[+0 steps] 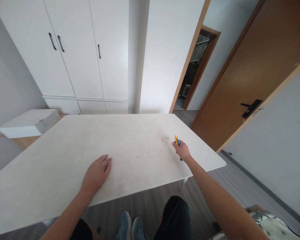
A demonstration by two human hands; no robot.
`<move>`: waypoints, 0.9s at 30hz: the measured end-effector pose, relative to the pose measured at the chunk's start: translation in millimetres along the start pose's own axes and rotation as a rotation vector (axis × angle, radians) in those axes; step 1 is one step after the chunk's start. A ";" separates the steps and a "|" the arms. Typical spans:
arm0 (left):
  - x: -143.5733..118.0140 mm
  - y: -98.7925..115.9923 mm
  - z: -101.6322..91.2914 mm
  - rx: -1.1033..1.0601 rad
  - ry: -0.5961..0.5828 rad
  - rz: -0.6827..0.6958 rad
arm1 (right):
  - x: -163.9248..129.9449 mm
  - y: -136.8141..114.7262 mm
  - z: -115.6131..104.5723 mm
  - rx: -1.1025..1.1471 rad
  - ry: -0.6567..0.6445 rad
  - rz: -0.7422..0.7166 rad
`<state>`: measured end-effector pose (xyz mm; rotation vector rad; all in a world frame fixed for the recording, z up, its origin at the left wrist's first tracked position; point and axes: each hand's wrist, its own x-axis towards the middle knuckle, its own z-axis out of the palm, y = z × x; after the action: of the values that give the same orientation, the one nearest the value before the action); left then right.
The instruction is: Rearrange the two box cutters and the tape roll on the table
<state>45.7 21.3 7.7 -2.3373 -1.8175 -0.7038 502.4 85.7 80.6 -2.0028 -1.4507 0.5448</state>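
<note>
Matt, faintly mottled stone-look table (130,146) — smooth white laminate cupboards (77,50), glossy yellow-and-blue plastic tool (176,140), clear shiny roll of tape (165,138) — warm satin wood door (259,63), grey wood-grain floor (152,203).

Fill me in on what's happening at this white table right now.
A person sits at the white table. Their right hand is stretched out toward the far right side, gripping a yellow and blue tool, possibly a utility knife, with its tip pointing away. Just left of it sits a small clear tape roll, untouched. The left hand rests flat, palm down, on the tabletop near the front edge, holding nothing. A white box lies on a lower surface off to the left.
</note>
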 end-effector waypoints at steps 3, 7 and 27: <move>0.2 0.2 0.2 -0.002 0.007 0.002 | 10.5 -10.7 -1.3 0.035 -0.022 0.045; 0.5 0.8 -0.2 -0.017 0.010 -0.004 | 32.0 -29.6 5.7 -0.191 -0.003 0.003; 0.0 14.7 -14.5 -0.115 0.003 -0.085 | -48.4 -283.8 193.3 -0.246 -0.659 -0.587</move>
<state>55.2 12.0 23.5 -2.3378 -1.9341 -0.8439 164.6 147.2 129.6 -1.4863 -2.4880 0.8283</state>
